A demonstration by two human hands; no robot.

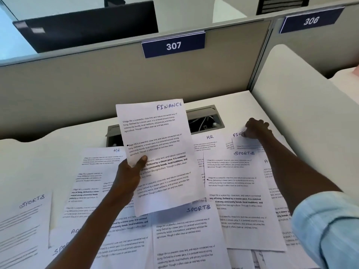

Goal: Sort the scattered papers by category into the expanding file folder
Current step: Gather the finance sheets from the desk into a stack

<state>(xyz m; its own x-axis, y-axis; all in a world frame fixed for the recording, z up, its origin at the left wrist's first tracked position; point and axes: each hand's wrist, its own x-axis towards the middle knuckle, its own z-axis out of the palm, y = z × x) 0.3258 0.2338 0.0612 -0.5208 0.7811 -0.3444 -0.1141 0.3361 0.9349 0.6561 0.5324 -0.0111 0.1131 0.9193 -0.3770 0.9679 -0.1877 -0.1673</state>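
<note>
My left hand (130, 172) holds up a printed sheet headed FINANCE (158, 144) above the desk, thumb on its front. My right hand (257, 128) reaches to the far right and pinches the top corner of another sheet headed FINANCE (250, 146), which lies partly under a SPORTS sheet (239, 191). Several more sheets are scattered over the desk: HR sheets (93, 171) (208, 142), a SPORTS sheet (186, 235) near the front and a SPORTS sheet (23, 220) at the left. The expanding file folder is not in view.
The white desk (48, 156) ends at a grey partition (116, 78) with a blue 307 plate (173, 45). An open cable tray (206, 121) is set into the desk behind the papers. A white side panel (303, 105) stands to the right.
</note>
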